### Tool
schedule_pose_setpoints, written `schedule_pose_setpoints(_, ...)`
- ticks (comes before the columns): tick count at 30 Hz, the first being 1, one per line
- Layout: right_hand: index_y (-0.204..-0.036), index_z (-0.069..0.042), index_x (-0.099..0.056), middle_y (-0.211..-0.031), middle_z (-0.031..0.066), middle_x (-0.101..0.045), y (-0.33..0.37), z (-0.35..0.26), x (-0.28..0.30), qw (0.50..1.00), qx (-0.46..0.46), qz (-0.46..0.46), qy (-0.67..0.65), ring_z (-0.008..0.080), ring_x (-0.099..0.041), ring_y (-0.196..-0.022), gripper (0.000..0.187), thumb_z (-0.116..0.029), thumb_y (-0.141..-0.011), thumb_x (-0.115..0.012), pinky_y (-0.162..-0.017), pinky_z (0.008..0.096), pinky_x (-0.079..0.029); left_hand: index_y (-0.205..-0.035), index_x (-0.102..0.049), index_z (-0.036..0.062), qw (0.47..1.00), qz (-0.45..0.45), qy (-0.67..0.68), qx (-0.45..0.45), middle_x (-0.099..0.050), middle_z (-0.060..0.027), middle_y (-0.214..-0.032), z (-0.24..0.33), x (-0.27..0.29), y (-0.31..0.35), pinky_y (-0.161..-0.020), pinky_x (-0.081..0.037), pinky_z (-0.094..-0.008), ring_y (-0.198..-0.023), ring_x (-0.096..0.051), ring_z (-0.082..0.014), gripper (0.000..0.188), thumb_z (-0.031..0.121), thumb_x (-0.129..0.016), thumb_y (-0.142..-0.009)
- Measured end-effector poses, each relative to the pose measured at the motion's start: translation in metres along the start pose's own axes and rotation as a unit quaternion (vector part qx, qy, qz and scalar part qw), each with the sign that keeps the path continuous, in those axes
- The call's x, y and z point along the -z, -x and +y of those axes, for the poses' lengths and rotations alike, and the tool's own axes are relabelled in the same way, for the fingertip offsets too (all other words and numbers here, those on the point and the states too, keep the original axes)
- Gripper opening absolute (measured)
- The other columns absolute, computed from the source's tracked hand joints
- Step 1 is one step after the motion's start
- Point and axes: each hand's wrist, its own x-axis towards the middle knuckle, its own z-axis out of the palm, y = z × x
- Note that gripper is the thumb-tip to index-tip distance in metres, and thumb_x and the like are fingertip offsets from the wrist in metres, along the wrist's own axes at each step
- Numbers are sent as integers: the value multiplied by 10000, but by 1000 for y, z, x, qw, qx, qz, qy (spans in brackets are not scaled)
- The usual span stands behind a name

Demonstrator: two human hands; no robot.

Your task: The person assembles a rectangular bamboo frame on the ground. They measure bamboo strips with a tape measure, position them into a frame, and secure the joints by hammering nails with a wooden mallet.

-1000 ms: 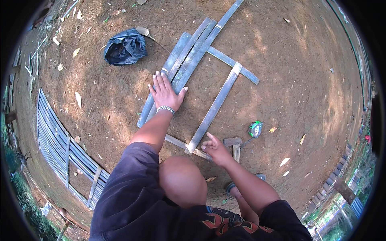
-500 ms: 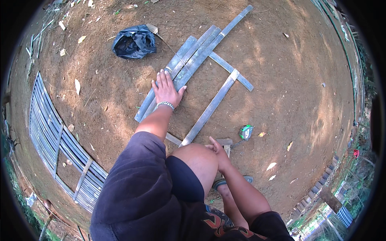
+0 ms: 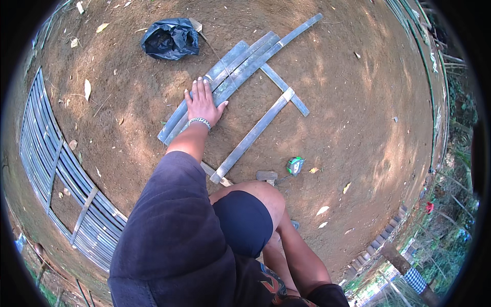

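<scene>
My left hand (image 3: 203,106), with a chain bracelet at its wrist, lies flat and open on several long grey-blue slats, which look like split bamboo (image 3: 250,64). Its fingers point away from me and the thumb stands out to the right. From the slats a short crosspiece (image 3: 284,88) runs right, meeting the far end of a long single slat (image 3: 250,137). That slat's near end rests by a pale strip close to my knee. Behind my bent leg my right forearm (image 3: 302,250) disappears, and the knee hides my right hand.
A green and grey tape measure (image 3: 295,166) lies on the soil, beside a grey blocky piece (image 3: 266,175). Farther off stands an open black plastic bag (image 3: 170,39). At the left is a slatted panel (image 3: 53,169) with crossbars. Small blocks (image 3: 381,238) line the right edge.
My right hand has gone from beside the knee to behind my leg, out of sight. The knee has shifted, baring the long slat's near end. My left hand stays on the slats.
</scene>
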Motion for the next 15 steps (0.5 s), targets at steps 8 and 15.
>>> schedule_pose_setpoints(8, -1328, -31, -633, -1357, 220, -644, -30, 22, -10, 994, 28, -6, 109, 317, -600, -1297, 543, -297, -865, -729, -1059, 387, -477, -1621, -192, 19, 1000, 4, 27, -4, -122, -143, -1716, -3, 3, 1, -1262, -96, -554, -1591, -79, -296, 1002, 700, -480, -945)
schedule_pose_setpoints(15, -1322, -51, -641, -1346, 228, -646, -38, 42, -22, 959, 75, -69, 263, 342, -604, -1286, 541, -316, -859, -730, -1044, 397, -486, -1626, -189, 33, 999, -6, 34, -5, -120, -137, -1718, -7, 7, 2, -1261, -96, -560, -1592, -73, -298, 1005, 708, -482, -942)
